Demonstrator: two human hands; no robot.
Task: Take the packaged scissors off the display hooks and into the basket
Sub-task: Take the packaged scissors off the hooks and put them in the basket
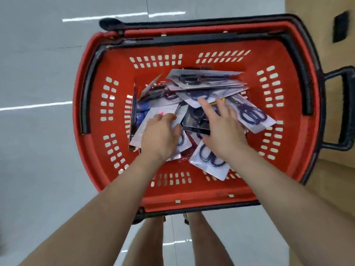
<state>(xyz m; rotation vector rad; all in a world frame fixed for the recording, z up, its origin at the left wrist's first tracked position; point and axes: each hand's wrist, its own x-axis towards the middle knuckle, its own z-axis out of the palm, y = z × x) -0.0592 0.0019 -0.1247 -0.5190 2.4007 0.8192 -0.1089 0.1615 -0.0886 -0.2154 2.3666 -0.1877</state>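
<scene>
Red plastic basket (92, 120) stands on a glossy grey tile floor (38, 73), seen from straight above. It has slotted walls, and black carry handles (88, 89) lie folded along the rim. A black pull handle (345, 108) sticks out at 3 o'clock.

Packaged scissors (205, 81) lie in a loose, overlapping heap on the basket bottom, none on hooks in view.
- Most are flat pale grey-white cards under clear plastic, each holding one pair with dark handles.
- Top pack at 12 o'clock of the heap: black handles, blades pointing to 3 o'clock.
- Pack at 3 o'clock (251, 114): dark blue loop handles, card tilted up against the others.
- Pack at 5 o'clock (211, 160): dark blue handles, card leaning on the near wall.
- One dark-backed pack (196, 121) sits mid-heap between the hands.
- Small pink tag (162, 113) shows at 9 o'clock of the heap.

Left hand (160, 137): palm down on a pale card, fingertips bent over its far edge. Cannot tell whether it grips or only presses.

Right hand (223, 129): fingers straight and spread, laid flat on the heap, gripping nothing.

Bare legs (149, 242) at 6 o'clock, just beside the basket's near rim.
</scene>
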